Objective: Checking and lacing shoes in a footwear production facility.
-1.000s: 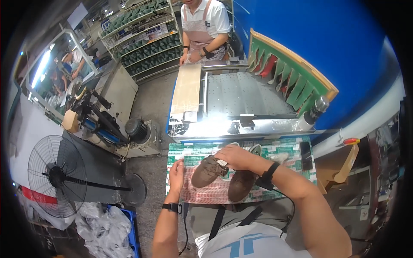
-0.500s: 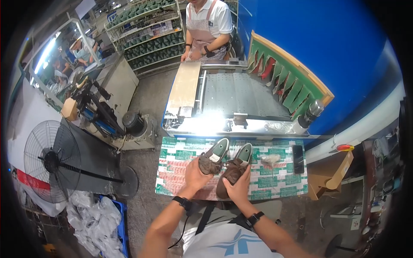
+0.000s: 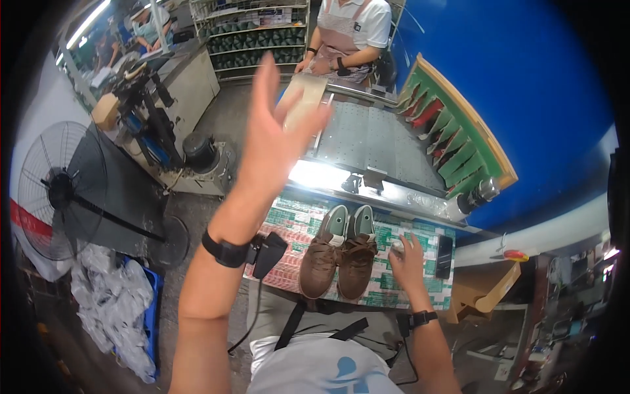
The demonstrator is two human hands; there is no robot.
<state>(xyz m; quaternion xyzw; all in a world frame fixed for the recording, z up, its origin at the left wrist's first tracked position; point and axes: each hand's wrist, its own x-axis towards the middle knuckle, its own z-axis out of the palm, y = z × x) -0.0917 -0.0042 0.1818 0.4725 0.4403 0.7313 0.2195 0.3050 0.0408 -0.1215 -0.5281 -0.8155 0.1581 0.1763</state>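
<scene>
I find the shoes [image 3: 348, 257] on the patterned tabletop [image 3: 289, 249] lying lengthwise, heels near twelve, toes toward six, brown, laced, green-insoled, with my right hand [image 3: 408, 262] at three by a whitish wad [image 3: 398, 245], grip indeterminable, and my left hand [image 3: 279, 144] empty, fingers spread, at eleven.

This is apparently a shoe-making workshop: brown shoes [image 3: 319, 262] on a worktable [image 3: 420, 231], a floor-standing machine [image 3: 147, 125], an aproned worker [image 3: 340, 38], and racks [image 3: 262, 28] of dark green, shoe-shaped pieces [image 3: 252, 43].

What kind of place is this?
Probably a shoe factory or workshop: there are brown shoes up close, a rack with rows of dark green pieces, and a person wearing an apron.
</scene>
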